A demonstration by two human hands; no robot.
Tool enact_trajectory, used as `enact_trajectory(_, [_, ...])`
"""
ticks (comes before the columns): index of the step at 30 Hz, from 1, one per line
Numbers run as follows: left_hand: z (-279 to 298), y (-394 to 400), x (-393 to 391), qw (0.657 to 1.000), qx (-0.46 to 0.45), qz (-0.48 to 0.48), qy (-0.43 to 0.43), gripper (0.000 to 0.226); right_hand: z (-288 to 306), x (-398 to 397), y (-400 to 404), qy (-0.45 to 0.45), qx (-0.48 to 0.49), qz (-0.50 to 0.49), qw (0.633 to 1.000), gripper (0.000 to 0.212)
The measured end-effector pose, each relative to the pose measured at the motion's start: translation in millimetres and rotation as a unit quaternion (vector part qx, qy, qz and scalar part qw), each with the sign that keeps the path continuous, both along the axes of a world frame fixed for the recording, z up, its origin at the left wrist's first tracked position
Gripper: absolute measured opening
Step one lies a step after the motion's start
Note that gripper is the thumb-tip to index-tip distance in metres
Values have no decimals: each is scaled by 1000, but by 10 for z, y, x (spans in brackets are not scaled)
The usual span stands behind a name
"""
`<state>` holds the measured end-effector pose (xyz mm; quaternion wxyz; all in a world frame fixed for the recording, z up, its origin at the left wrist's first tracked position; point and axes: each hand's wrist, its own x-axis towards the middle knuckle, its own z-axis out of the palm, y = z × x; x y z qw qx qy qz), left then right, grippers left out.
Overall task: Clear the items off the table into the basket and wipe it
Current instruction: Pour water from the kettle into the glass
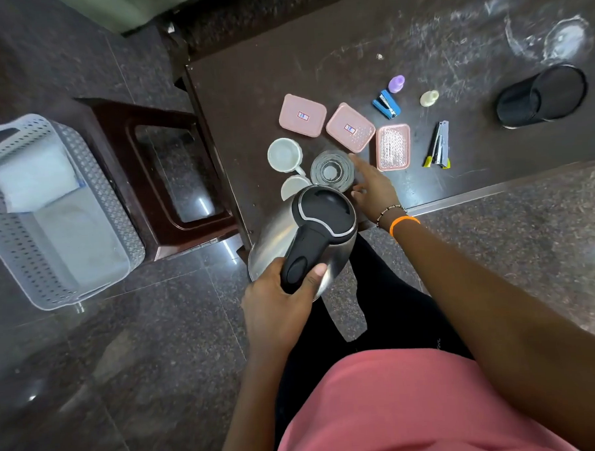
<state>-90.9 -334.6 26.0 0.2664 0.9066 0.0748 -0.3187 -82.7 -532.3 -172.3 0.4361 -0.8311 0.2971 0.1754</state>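
Head view: grey basket [23, 217] (white cloth inside) on floor, left; left hand [278, 294] fingers clamped on steel kettle [310, 231] handle at worktop [316, 64] edge; right hand [372, 183], fingers spread, beside glass [331, 171].

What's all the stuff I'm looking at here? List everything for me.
kettle: 1, steel and black, held at table's near corner
glass: 1, clear, beside the kettle
cups: 2, white, left of glass
lidded boxes: 2, pink, mid-table
tray: 1, pink, right of boxes
staplers: 2, blue; silver and black
small bottles: 2, purple; cream
pen holder: 1, black, tipped over
table: 1, dark brown
stool: 1, dark brown
basket: 1, grey, on floor
left hand: gripping kettle handle
right hand: open, by glass
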Motion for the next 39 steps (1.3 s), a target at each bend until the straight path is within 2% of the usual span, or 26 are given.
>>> enact_trajectory(9, [-43,-181,161,1000,21,-5,-2,51,-34,-75,-136,60,22,39,997,55])
enact_trajectory(15, [-83,-229,301,999,39,-27,5,52,-44,-21,-128,64,49,-3,997,40])
enact_trajectory(25, [-127,-247,447,998,51,-37,21,47,-34,17,-157,54,68,-48,995,41])
enact_trajectory(30, [-134,-243,481,997,53,-43,26,48,1,97,-159,35,58,-41,997,40])
enact_trajectory(39, [-141,-219,450,997,44,-40,39,44,7,137,-161,53,46,-18,997,34])
